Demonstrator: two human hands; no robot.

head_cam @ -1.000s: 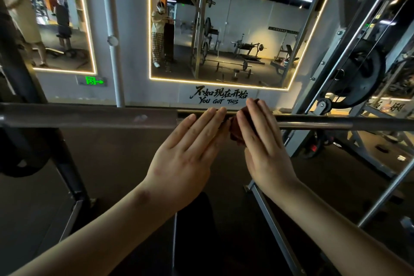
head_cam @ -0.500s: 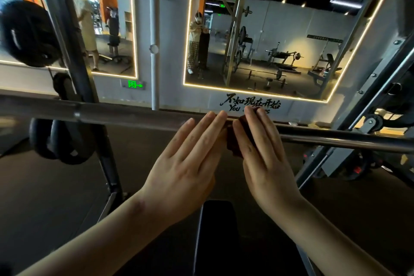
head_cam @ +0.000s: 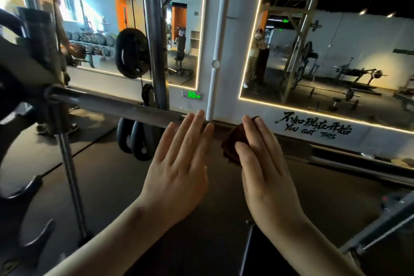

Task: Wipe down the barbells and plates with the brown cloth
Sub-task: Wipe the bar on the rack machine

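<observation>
A steel barbell (head_cam: 125, 106) runs across the view from the upper left down to the right, racked in a smith-type frame. My right hand (head_cam: 264, 163) lies flat with straight fingers on the brown cloth (head_cam: 231, 143), pressing it against the bar. My left hand (head_cam: 179, 163) is open, fingers straight, its fingertips resting on the bar just left of the cloth. A black plate (head_cam: 132, 54) hangs on the frame behind the bar. Two more black plates (head_cam: 136, 141) sit on a lower peg.
A vertical guide rod (head_cam: 71, 175) and the bar's carriage (head_cam: 29, 60) stand at the left. A dark bench pad (head_cam: 255, 251) lies below my hands. Mirrors (head_cam: 336, 51) cover the wall ahead. Another person (head_cam: 65, 40) stands at the far left.
My view has swung left along the bar. My hands have drawn apart: the left hand has moved left off the cloth, while the right stays pressed on it.
</observation>
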